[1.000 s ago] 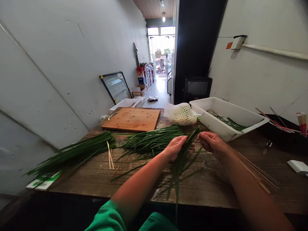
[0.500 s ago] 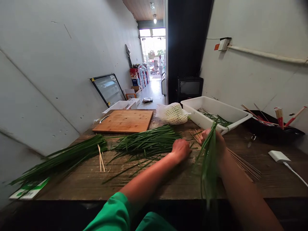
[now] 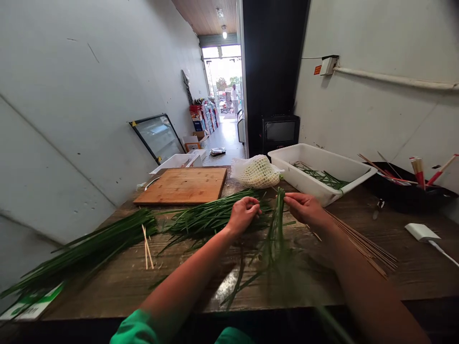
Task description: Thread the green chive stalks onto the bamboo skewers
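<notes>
My right hand (image 3: pixel 309 210) pinches the upper end of a small bunch of garlic chives (image 3: pixel 280 215) between thumb and fingers. The blades hang toward the table's front edge and blur lower down. Just left of it, my left hand (image 3: pixel 244 215) is closed with curled fingers; whether anything is in them is hidden. It hovers by the near side of a pile of garlic chives (image 3: pixel 204 217). Bamboo skewers (image 3: pixel 362 241) lie beneath and to the right of my right forearm.
A second chive heap (image 3: pixel 93 253) lies left, beside a few short sticks (image 3: pixel 147 246). Behind are a wooden cutting board (image 3: pixel 184 185), a net-wrapped item (image 3: pixel 256 172) and a white tub (image 3: pixel 315 162) with chives inside. At right stand a black tray (image 3: pixel 405 191) and a white adapter (image 3: pixel 422 232).
My right hand has moved left and turned, bringing the chive bunch toward the middle. My left hand has lifted and shifted left, off the tabletop. The view has tilted slightly.
</notes>
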A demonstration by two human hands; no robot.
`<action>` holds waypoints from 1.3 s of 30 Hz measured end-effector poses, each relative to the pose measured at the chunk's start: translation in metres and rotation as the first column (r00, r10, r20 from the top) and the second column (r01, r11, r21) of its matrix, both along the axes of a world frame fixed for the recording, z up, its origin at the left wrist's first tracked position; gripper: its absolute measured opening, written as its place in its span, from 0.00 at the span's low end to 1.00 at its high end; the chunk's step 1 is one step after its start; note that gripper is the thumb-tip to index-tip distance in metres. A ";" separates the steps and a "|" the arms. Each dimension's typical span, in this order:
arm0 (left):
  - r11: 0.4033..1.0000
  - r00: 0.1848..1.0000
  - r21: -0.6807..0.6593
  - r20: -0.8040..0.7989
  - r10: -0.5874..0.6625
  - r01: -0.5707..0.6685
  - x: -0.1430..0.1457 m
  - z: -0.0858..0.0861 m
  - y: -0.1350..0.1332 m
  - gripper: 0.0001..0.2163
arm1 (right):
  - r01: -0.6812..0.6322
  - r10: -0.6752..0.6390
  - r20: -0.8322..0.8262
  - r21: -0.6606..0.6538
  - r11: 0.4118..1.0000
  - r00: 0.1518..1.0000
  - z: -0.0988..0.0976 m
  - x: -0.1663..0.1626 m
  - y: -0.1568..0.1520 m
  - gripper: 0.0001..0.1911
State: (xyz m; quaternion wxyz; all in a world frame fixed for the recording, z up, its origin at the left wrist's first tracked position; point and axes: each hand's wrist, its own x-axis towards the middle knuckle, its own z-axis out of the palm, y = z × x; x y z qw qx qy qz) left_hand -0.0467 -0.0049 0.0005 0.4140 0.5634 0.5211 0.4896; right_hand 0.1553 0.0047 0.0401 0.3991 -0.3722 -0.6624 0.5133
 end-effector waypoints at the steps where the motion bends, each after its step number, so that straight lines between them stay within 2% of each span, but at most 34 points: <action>1: 1.000 0.998 -0.018 0.069 0.011 -0.010 -0.007 -0.001 -0.001 0.12 | 0.027 -0.033 0.074 0.082 0.996 0.997 -0.001 -0.004 -0.001 0.19; 3: 0.998 0.985 -0.048 0.166 0.045 -0.038 -0.017 -0.005 -0.003 0.14 | 0.033 -0.083 0.209 0.229 0.973 0.974 -0.006 -0.011 -0.002 0.16; 5: 0.995 0.974 -0.061 0.209 0.087 -0.076 -0.019 -0.009 -0.004 0.15 | 0.016 -0.117 0.312 0.308 0.951 0.943 -0.014 -0.016 0.000 0.14; 10: 0.993 0.987 0.023 0.117 0.110 -0.114 -0.005 -0.013 -0.003 0.16 | 0.048 -0.201 0.372 0.382 0.923 0.906 -0.033 -0.017 0.010 0.14; 13: 0.992 0.988 0.057 0.113 0.107 -0.114 0.003 -0.011 -0.002 0.17 | 0.043 -0.205 0.376 0.397 0.917 0.904 -0.035 -0.017 0.011 0.14; 22: 0.975 0.956 0.092 0.235 0.177 -0.204 0.008 -0.010 -0.001 0.15 | 0.038 -0.207 0.381 0.405 0.914 0.901 -0.030 -0.018 0.007 0.15; 33: 0.971 0.950 0.098 0.248 0.189 -0.219 0.004 -0.012 0.002 0.16 | 0.041 -0.220 0.413 0.400 0.916 0.884 -0.032 -0.016 0.008 0.14; 39: 0.957 0.961 0.153 0.165 0.221 -0.246 0.001 -0.015 0.003 0.14 | 0.054 -0.233 0.425 0.393 0.918 0.875 -0.033 -0.017 0.008 0.14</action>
